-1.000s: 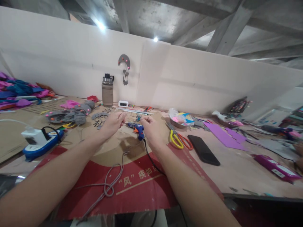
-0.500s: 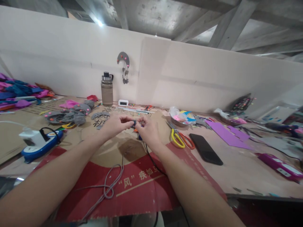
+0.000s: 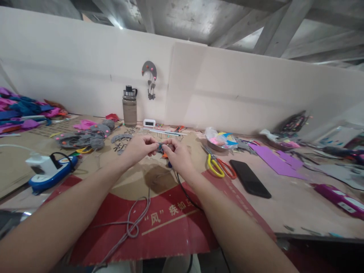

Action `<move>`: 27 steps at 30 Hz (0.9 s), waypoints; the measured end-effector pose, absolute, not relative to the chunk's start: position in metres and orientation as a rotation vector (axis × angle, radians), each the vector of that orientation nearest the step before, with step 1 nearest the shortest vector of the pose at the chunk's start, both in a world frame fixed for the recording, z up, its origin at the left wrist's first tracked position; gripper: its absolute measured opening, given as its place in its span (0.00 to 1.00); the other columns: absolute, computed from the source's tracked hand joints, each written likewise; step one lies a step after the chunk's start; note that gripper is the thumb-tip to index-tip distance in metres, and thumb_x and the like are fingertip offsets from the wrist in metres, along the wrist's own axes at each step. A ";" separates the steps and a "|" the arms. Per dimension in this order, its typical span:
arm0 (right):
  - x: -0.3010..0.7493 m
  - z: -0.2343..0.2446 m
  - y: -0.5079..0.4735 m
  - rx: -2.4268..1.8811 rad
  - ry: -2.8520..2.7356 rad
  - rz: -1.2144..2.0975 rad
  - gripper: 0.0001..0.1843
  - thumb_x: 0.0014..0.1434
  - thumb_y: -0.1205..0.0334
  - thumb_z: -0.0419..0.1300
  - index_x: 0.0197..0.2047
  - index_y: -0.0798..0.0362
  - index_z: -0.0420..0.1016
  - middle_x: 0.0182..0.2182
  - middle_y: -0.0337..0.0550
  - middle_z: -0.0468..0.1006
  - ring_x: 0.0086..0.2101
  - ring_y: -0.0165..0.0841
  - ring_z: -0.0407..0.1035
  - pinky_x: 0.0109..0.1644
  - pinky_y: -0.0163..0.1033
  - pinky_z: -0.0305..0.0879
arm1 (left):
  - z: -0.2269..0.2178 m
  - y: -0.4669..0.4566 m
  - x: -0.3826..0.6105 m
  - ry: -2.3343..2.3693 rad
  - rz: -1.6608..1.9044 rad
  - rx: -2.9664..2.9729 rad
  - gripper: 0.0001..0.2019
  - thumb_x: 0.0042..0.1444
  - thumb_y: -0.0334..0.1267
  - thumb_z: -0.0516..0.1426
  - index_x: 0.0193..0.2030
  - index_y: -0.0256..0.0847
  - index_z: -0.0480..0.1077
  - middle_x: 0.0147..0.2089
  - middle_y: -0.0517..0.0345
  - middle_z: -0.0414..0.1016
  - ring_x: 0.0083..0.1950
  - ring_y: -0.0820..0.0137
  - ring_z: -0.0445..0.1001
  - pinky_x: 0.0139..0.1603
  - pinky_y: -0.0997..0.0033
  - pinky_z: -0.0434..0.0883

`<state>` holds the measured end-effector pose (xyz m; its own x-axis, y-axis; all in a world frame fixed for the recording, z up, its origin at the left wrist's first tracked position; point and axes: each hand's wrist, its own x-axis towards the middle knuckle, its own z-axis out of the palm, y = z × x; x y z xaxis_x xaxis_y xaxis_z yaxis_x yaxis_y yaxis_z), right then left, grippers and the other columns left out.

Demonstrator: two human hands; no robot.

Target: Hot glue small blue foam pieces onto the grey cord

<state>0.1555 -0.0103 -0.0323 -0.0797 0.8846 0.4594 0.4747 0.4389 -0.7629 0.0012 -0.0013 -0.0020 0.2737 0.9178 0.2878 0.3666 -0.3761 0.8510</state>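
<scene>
head camera: single view, forward and down
left hand (image 3: 139,148), right hand (image 3: 178,154): near, mid-view
white partition (image 3: 241,76): farther off

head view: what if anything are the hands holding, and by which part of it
The right hand seems to pinch a small bluish piece in its fingertips, the left hand at its other side; fingers hide which part is gripped.

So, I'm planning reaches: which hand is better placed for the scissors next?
Probably the right hand: the scissors lie on its outer side, with the left hand farther away.
</scene>
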 end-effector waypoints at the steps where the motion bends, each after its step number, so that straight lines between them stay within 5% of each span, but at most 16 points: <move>1: 0.155 -0.033 -0.010 -1.188 -1.708 0.524 0.10 0.55 0.56 0.51 0.35 0.52 0.69 0.21 0.34 0.69 0.23 0.26 0.64 0.28 0.32 0.62 | -0.002 -0.002 0.001 1.157 1.053 1.888 0.07 0.46 0.38 0.56 0.27 0.36 0.71 0.20 0.60 0.70 0.21 0.75 0.66 0.24 0.76 0.64; 12: 0.159 -0.025 -0.016 -1.298 -1.834 0.274 0.08 0.56 0.59 0.50 0.33 0.51 0.68 0.27 0.39 0.74 0.28 0.29 0.68 0.31 0.33 0.59 | -0.005 0.007 -0.006 1.009 0.854 1.953 0.13 0.49 0.43 0.55 0.37 0.36 0.73 0.29 0.55 0.75 0.27 0.72 0.70 0.30 0.72 0.68; 17: 0.156 -0.025 -0.020 -1.322 -1.922 0.063 0.07 0.56 0.60 0.51 0.32 0.51 0.69 0.28 0.41 0.74 0.29 0.31 0.66 0.34 0.36 0.57 | -0.006 0.001 -0.002 1.144 0.897 2.133 0.11 0.48 0.42 0.56 0.33 0.38 0.75 0.23 0.57 0.74 0.24 0.73 0.70 0.24 0.76 0.65; 24: 0.153 -0.024 -0.023 -1.270 -1.793 0.262 0.11 0.56 0.60 0.51 0.43 0.52 0.64 0.28 0.41 0.72 0.28 0.31 0.65 0.31 0.35 0.58 | -0.002 -0.002 -0.001 1.211 1.055 2.080 0.08 0.46 0.37 0.55 0.28 0.37 0.74 0.20 0.58 0.72 0.21 0.74 0.69 0.22 0.76 0.65; 27: 0.152 -0.024 -0.025 -1.210 -1.825 0.248 0.07 0.57 0.61 0.49 0.37 0.52 0.65 0.29 0.41 0.72 0.29 0.30 0.65 0.33 0.35 0.58 | -0.003 0.002 -0.002 1.240 1.086 2.057 0.08 0.47 0.36 0.54 0.29 0.36 0.73 0.21 0.58 0.72 0.22 0.74 0.69 0.23 0.76 0.65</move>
